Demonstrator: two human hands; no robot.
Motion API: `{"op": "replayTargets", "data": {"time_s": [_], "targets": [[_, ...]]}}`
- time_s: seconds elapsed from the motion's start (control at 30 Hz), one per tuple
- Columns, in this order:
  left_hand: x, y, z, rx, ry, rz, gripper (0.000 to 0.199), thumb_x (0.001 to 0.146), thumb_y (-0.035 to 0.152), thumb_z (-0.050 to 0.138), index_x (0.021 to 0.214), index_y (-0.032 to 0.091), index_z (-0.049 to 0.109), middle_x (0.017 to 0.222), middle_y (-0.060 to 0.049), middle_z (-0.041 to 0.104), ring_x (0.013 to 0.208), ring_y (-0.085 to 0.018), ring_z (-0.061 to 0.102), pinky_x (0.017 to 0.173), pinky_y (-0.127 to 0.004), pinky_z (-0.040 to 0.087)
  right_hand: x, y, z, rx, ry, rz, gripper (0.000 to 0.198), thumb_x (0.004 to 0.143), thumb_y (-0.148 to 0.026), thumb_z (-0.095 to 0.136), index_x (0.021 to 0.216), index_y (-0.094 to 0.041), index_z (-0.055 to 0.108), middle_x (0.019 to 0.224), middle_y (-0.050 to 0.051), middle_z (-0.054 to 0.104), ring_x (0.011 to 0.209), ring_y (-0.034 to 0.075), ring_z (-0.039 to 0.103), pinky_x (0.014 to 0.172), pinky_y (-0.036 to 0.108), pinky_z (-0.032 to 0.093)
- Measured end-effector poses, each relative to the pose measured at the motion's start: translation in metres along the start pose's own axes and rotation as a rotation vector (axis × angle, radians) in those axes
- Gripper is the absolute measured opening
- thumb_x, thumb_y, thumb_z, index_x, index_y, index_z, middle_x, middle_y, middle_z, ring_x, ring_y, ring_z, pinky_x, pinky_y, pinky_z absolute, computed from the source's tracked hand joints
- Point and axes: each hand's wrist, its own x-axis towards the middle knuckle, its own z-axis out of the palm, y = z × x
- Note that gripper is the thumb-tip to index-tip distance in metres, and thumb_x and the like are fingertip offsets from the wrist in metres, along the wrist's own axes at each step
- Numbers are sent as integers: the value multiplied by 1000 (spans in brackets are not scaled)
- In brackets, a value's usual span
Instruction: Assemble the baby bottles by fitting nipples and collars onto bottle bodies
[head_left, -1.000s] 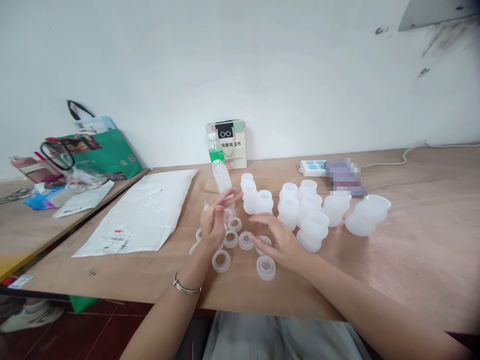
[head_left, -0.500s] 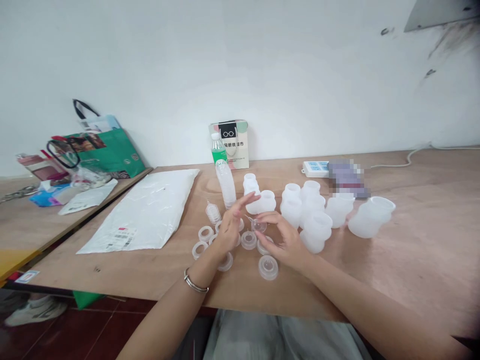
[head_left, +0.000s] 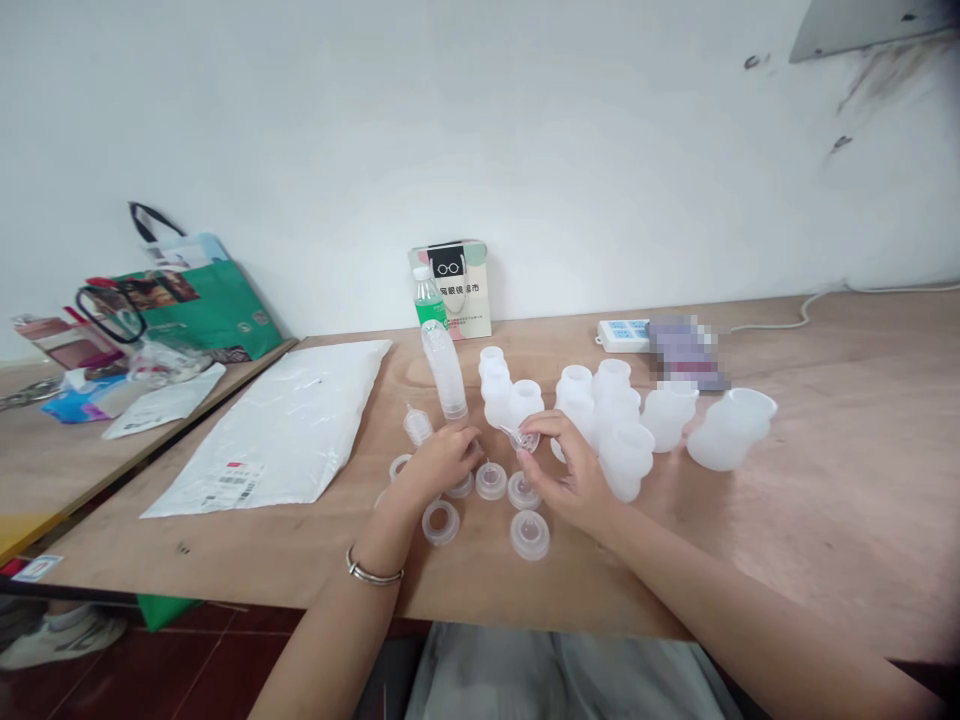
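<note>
My right hand (head_left: 566, 465) pinches a small clear dome-shaped piece (head_left: 524, 438) between thumb and fingers, just above the table. Lower and to its left, my left hand (head_left: 442, 462) is bent down over the translucent rings, fingers curled together; what lies under its fingertips is hidden. Several rings lie about the hands, among them a bare ring (head_left: 440, 522) and a ring with a clear centre (head_left: 530, 535). Beyond the left hand leans a curved stack of clear pieces (head_left: 444, 372), with a shorter stack (head_left: 418, 425) beside it. White wavy-sided containers (head_left: 628, 460) stand behind my right hand.
A white mailing bag (head_left: 277, 430) lies at left. Against the wall stand a paper bag (head_left: 469, 290) and a green-labelled bottle (head_left: 429, 298). A power strip (head_left: 624, 335) and a blurred purple object (head_left: 684, 352) sit at back right. A green bag (head_left: 225, 310) is on the left table.
My left hand has come down from its raised, spread pose onto the rings, its fingers now curled. My right hand still holds the clear piece, now tilted. The view has shifted slightly.
</note>
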Motion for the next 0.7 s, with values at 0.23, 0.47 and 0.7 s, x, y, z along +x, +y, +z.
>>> {"op": "replayTargets", "data": {"time_s": [0.23,0.47,0.7], "targets": [[-1,13,-15,-351,689,-126,32,94,33,43,119,17,52,116,-12,63,101,-20,62,85,-35,51,0,1,2,14,-11,43,24,85,-10,53,104,-24,50,95,5,55,86,17,54,72,32,48],[-7,27,2,-610,495,275,35,92,26,47,126,21,47,121,-11,60,109,-20,59,91,-35,52,-1,4,4,55,-53,95,24,88,-14,54,109,-25,52,101,6,54,89,17,55,77,34,51],[-7,30,8,-706,477,328,43,87,19,57,127,23,44,122,-11,57,115,-20,56,92,-35,52,-8,7,11,331,19,267,28,87,-21,58,112,-29,47,111,5,55,98,17,60,86,37,52]]}}
